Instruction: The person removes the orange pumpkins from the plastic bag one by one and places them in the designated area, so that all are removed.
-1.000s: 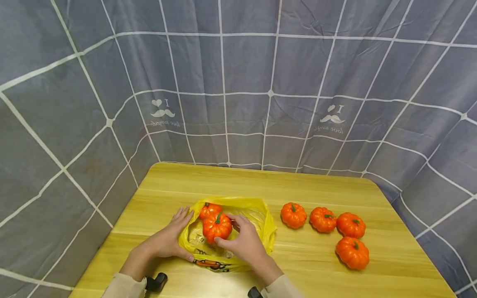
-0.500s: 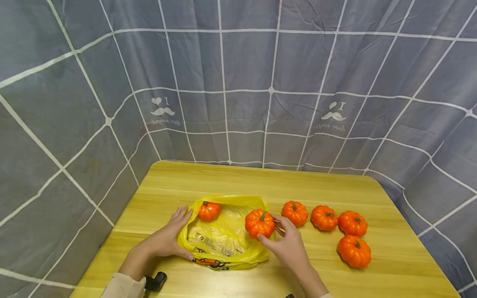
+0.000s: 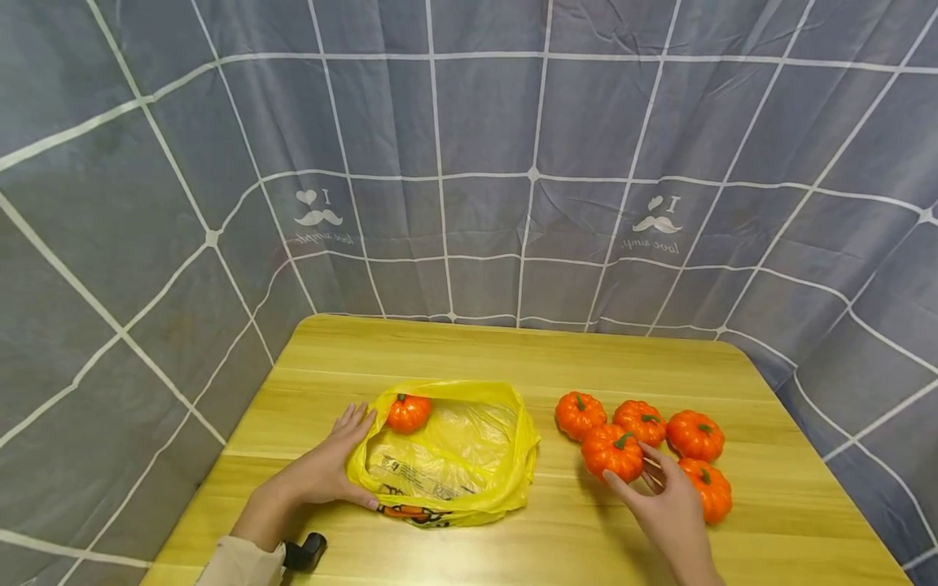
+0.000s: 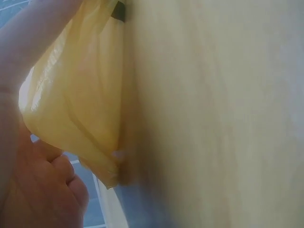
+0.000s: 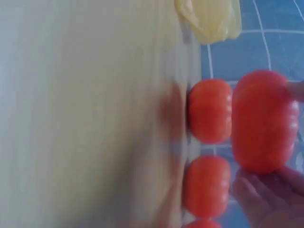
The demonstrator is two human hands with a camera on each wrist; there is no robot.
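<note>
My right hand (image 3: 670, 505) grips a small orange pumpkin (image 3: 612, 452) between thumb and fingers, its green stem upward. The right wrist view has this held pumpkin (image 5: 265, 121) above the table, beside other pumpkins. A yellow plastic bag (image 3: 506, 488) lies on the table with its mouth spread wide. Inside, at its far left, sits one pumpkin (image 3: 409, 413). My left hand (image 3: 330, 468) rests against the bag's left side, fingers spread and thumb near the front rim. In the left wrist view the bag (image 4: 80, 95) lies between the thumb and the other fingers.
To the right of the bag, several more pumpkins rest on the wooden table (image 3: 469, 350): one pumpkin (image 3: 580, 415) nearest the bag, another pumpkin (image 3: 694, 435) further right, and a pumpkin (image 3: 711, 492) partly behind my right hand. A grey gridded curtain (image 3: 484, 220) surrounds the table.
My right hand has lifted a pumpkin out of the bag and carried it right, to the group of pumpkins. The left hand has stayed at the bag.
</note>
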